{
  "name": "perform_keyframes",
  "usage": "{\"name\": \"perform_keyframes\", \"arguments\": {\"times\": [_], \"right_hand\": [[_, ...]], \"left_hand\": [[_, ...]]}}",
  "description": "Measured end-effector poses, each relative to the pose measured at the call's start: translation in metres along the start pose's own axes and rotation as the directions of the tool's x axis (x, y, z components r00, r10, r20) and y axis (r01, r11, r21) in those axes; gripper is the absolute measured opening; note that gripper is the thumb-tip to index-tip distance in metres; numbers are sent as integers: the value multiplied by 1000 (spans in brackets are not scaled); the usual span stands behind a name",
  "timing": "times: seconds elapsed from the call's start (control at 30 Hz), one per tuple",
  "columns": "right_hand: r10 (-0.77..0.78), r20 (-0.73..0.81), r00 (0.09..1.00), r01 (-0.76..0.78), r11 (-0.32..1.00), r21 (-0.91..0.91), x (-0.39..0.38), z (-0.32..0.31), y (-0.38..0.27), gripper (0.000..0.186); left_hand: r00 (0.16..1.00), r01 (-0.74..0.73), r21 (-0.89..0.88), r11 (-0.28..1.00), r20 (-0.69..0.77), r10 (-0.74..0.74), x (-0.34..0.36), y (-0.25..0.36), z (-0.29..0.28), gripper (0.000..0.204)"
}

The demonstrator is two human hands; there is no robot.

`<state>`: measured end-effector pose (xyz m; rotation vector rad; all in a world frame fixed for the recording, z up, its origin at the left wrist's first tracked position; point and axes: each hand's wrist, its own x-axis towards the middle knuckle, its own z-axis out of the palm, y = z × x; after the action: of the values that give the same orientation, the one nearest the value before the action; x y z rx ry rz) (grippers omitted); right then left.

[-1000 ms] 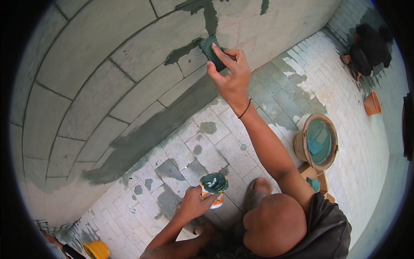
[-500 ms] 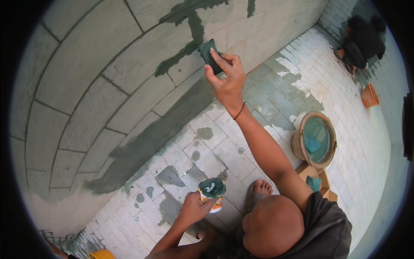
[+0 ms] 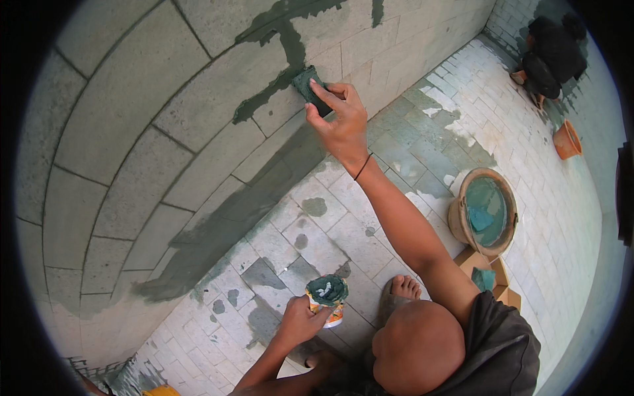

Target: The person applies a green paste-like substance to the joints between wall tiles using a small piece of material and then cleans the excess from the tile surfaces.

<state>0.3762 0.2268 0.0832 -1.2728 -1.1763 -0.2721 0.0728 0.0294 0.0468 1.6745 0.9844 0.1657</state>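
My right hand [image 3: 345, 124] pinches a dark green, grout-smeared rectangular pad [image 3: 308, 86] between thumb and fingers. The pad lies against the tiled wall [image 3: 218, 89], at the lower end of a wet dark green grout streak [image 3: 290, 43]. Lower down, near my bent knee [image 3: 419, 343], my left hand [image 3: 297, 323] is wrapped round a white and orange cup [image 3: 335, 317]. Thick dark green grout [image 3: 323, 289] coats the cup's inside and rim. The pad's face toward the wall is hidden.
Right of my arm stands a brown bucket [image 3: 456, 221] of greenish water with a blue-green cloth, beside a cardboard box [image 3: 502, 274]. An orange bucket [image 3: 566, 140] and a crouching person in dark clothes [image 3: 555, 56] are farther off. Green smears spot the floor tiles [image 3: 356, 234].
My right hand and the pad have shifted slightly left and down along the wall. My left hand still holds the cup, nearly in place. The whole view has shifted a little.
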Motion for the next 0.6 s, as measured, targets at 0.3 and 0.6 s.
{"name": "perform_keyframes", "arguments": {"times": [0.3,0.6], "right_hand": [[-52,-76,996,57,997,55,25,-4,17,40],[5,-12,1000,-6,999,-52,9,-6,21,38]], "left_hand": [[999,13,71,997,39,-16,1,-7,1,21],[998,39,51,998,53,-41,2,0,2,21]]}}
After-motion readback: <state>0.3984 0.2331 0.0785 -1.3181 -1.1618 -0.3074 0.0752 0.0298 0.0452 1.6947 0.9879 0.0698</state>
